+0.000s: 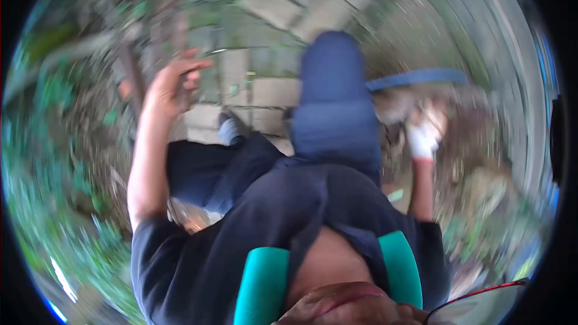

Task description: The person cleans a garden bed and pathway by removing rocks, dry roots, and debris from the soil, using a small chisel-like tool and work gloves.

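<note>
My left hand (174, 81) is bare, its fingers partly stretched and apart, and nothing shows in it. It hangs out over the left edge of the brick path (235, 75), close to a dark upright bar (130, 72). On the other side, my right hand (427, 131) wears a white glove with a red cuff. Motion smears its fingers, so I cannot tell what they hold. Just beyond this hand curves a blue strip (418, 77), over blurred brown ground. One knee in dark blue trousers (334, 108) is raised between my hands.
A grey shoe (230, 129) stands on the paving. Larger pale slabs (307, 0) lie ahead. Green plants (66, 162) and soil line the left side. At the right runs a long grey edge (524, 84), with blurred rocks and dirt (487, 189) beside it.
</note>
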Available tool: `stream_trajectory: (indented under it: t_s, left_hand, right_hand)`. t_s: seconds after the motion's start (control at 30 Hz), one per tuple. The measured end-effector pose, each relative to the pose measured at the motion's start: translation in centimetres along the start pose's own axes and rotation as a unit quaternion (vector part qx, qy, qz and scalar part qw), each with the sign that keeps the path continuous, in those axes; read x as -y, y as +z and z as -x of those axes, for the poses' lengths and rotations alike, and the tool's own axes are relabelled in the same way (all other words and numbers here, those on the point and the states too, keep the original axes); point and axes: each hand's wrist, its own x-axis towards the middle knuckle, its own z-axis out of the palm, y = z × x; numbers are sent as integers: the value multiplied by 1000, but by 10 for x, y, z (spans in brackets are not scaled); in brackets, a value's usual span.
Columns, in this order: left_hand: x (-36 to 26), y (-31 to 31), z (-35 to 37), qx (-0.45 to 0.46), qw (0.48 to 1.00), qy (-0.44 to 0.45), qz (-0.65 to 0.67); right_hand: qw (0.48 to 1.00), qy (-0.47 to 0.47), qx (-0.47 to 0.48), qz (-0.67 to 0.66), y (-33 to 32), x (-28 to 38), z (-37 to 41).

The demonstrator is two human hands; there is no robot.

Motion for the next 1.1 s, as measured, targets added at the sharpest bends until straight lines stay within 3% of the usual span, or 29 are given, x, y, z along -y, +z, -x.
stream_trajectory:
  t_s: [0.1, 0.17, 0.2, 0.27, 0.37, 0.4, 0.53, 0.6, 0.7, 0.73, 0.77, 0.8, 0.87, 0.97, 1.0, 1.07, 1.1]
  left_hand:
    - [-10, 7, -33, 43, 996, -3, -80]
    - [-13, 23, -44, 82, 987, 16, -135]
    - [-16, 35, -46, 89, 982, 39, -165]
    - [-18, 44, -49, 128, 970, 73, -195]
    - [-15, 82, -33, 165, 947, 105, -253]
    - [-14, 87, -35, 177, 943, 102, -263]
    - [-7, 101, -38, 169, 929, 102, -313]
    - [-5, 102, -41, 146, 926, 97, -334]
    - [-1, 104, -35, 122, 927, 102, -339]
    - [1, 107, -31, 119, 924, 109, -348]
    - [4, 110, -27, 125, 919, 130, -349]
    - [7, 118, -22, 166, 916, 138, -339]
    - [18, 137, -8, 243, 906, 151, -313]
    - [45, 201, 23, 294, 880, 122, -354]
    - [53, 217, 29, 314, 877, 102, -349]
    - [70, 240, 27, 361, 843, 80, -391]
    - [80, 253, 28, 370, 839, 69, -392]
  right_hand:
    - [998, 19, -4, -59, 4, 39, 69]
    - [984, 74, -33, -160, -1, 57, 102]
    - [983, 120, -23, -138, 8, 61, 120]
    - [963, 199, -21, -182, 12, 66, 138]
    - [959, 229, 15, -169, 23, 62, 143]
    - [947, 228, -7, -227, 37, 60, 144]
    - [981, 127, -33, -144, 64, 37, 124]
    - [972, 173, -9, -160, 71, 20, 112]
    - [956, 244, -114, -119, 54, 9, 102]
    - [942, 261, -130, -166, 46, -2, 95]
    - [952, 236, -140, -139, 41, -18, 92]
    - [960, 210, -147, -112, 37, -35, 88]
    - [947, 290, -103, -95, 37, -57, 68]
    - [964, 188, -122, 141, 60, -69, 52]
    - [952, 273, -15, -136, 39, -51, 48]
    - [962, 204, 32, -177, 53, -41, 63]
    - [972, 184, 43, -138, 55, -30, 73]
